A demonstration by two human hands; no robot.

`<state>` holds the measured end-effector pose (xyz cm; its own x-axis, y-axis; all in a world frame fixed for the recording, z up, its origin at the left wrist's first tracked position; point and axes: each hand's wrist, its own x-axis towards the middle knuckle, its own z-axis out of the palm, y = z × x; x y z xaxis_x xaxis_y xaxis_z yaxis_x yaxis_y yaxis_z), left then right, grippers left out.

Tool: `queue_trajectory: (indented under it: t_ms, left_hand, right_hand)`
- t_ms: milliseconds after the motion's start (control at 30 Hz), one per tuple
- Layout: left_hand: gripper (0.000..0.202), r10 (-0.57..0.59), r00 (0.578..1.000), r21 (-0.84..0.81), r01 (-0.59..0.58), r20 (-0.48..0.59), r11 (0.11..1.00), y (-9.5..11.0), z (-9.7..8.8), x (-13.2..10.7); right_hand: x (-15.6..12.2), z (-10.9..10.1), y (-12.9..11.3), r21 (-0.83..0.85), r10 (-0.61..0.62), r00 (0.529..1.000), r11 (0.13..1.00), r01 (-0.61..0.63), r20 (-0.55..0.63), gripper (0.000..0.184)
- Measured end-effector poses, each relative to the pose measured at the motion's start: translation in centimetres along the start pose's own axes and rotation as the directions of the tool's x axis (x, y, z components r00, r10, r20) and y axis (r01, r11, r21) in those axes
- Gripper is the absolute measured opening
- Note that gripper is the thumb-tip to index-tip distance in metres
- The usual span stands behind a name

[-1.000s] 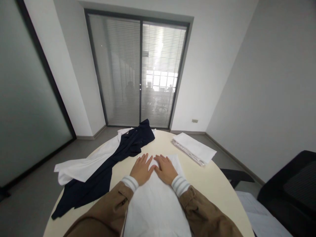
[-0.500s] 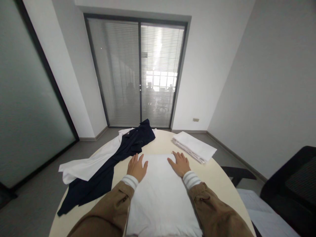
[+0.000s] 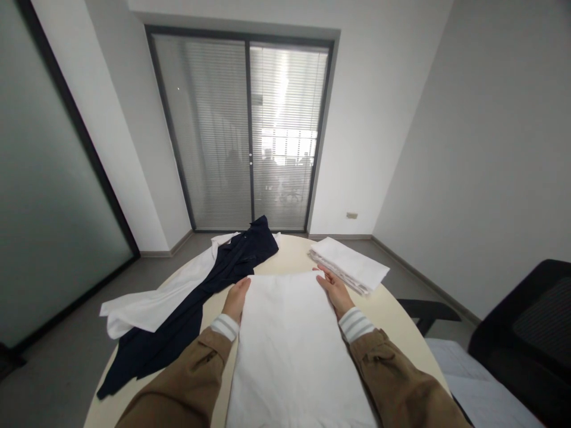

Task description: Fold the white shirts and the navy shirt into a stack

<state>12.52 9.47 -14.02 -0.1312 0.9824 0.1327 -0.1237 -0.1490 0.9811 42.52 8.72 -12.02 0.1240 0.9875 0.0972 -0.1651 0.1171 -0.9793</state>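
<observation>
A white folded garment (image 3: 292, 339) lies flat on the round cream table (image 3: 399, 333) right in front of me. My left hand (image 3: 235, 299) rests along its far left edge, thumb side up, fingers together. My right hand (image 3: 332, 287) lies against its far right corner, fingers together and pointing away. Whether either hand pinches the cloth I cannot make out. Both sleeves are brown with striped white cuffs.
A dark navy garment (image 3: 209, 291) sprawls over a loose white one (image 3: 165, 294) on the table's left side. A stack of folded white cloth (image 3: 350, 264) sits at the far right. A black chair (image 3: 526, 339) stands at right; blinds cover a glass door (image 3: 243, 131) behind.
My hands slid apart from the middle of the white garment to its left and right edges. The cloth now looks smoother and reaches further away from me.
</observation>
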Motion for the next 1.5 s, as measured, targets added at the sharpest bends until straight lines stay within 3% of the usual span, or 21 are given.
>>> queue_trajectory:
  t_ms: [133, 200, 267, 333, 500, 600, 700, 900, 1133, 1333, 1500]
  left_hand:
    - [0.049, -0.026, 1.000, -0.106, 0.025, -0.008, 0.994, 0.8, 0.3, -0.5]
    - [0.057, -0.018, 1.000, -0.148, 0.014, -0.024, 0.989, 1.4, 0.4, -0.6]
    - [0.062, -0.005, 1.000, -0.204, -0.001, -0.027, 0.979, 2.0, 0.4, -0.7]
    - [0.064, 0.004, 1.000, -0.259, -0.009, -0.020, 0.966, 2.4, 0.3, -0.7]
    - [0.058, -0.103, 0.984, -0.201, 0.131, 0.143, 0.971, 1.8, -0.1, -0.9]
    - [0.054, -0.140, 0.968, -0.144, 0.172, 0.209, 0.975, 1.2, -0.2, -1.2]
    - [0.058, -0.094, 0.977, -0.159, 0.125, 0.191, 0.979, 1.1, -0.2, -1.4]
    - [0.059, -0.017, 0.994, -0.164, 0.035, 0.110, 0.986, 1.8, -0.4, -1.3]
    - [0.075, -0.062, 0.954, -0.079, 0.089, 0.294, 0.993, 1.7, -1.0, -1.7]
    - [0.059, 0.006, 0.961, -0.044, 0.006, 0.277, 0.999, 1.1, -1.2, -1.5]
    - [0.055, 0.022, 0.968, -0.047, -0.010, 0.249, 0.999, 0.9, -1.3, -1.3]
  right_hand:
    - [-0.8, 0.5, -1.0, 0.032, 0.013, 0.999, 0.999, -0.015, 0.037, 0.064]
    - [-1.4, 0.6, -1.4, -0.011, 0.111, 0.982, 0.994, -0.110, 0.153, 0.065]
    - [-2.1, 0.6, -1.6, -0.055, 0.199, 0.934, 0.980, -0.191, 0.296, 0.063]
    - [-2.5, 0.6, -1.6, -0.057, 0.202, 0.910, 0.979, -0.195, 0.361, 0.061]
    - [-2.1, 0.4, -1.2, -0.044, 0.050, 0.978, 0.998, -0.042, 0.204, 0.058]
    - [-1.7, 0.0, -1.3, -0.090, 0.023, 0.988, 0.996, -0.009, 0.153, 0.061]
    - [-1.8, -0.5, -1.7, -0.063, 0.043, 0.978, 0.998, -0.031, 0.205, 0.067]
    - [-2.4, -1.2, -1.6, 0.007, 0.053, 0.912, 0.998, -0.061, 0.408, 0.097]
    - [-1.7, -1.4, -0.7, -0.016, -0.003, 0.940, 1.000, 0.009, 0.341, 0.074]
    - [-2.0, -1.7, -1.3, -0.258, 0.012, 0.951, 0.963, 0.072, 0.309, 0.093]
    - [-1.9, -1.7, -1.0, -0.149, 0.038, 0.926, 0.989, 0.020, 0.375, 0.073]
